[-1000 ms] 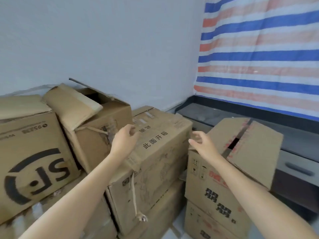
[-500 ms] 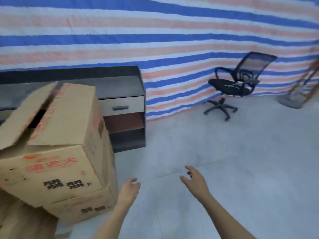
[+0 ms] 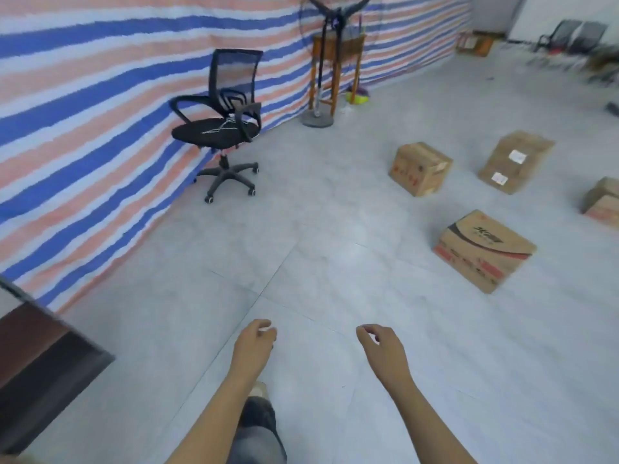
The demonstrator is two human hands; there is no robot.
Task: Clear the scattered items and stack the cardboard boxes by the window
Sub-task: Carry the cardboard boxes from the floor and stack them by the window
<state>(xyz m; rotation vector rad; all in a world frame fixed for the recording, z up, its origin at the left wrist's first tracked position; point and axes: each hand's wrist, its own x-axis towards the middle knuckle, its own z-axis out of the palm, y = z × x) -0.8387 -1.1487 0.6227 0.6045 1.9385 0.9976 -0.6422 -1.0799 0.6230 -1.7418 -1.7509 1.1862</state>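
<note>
**Open floor ahead, stack left behind**

Head view: the grey tiled floor (image 3: pixel 301 262) is running along a striped tarp wall (image 3: pixel 100 112), with an office chair (image 3: pixel 221 125) standing at 11 o'clock. The gaze is swinging off the stacked pile seen 1 second ago, so another fetch is probably starting. 4 cardboard boxes (image 3: pixel 420 169) are lying scattered from 1 to 3 o'clock, the nearest box (image 3: pixel 485 254) at 2. The left hand (image 3: pixel 254 343) and right hand (image 3: pixel 382 346) are hanging loosely curled, holding nothing.
</note>
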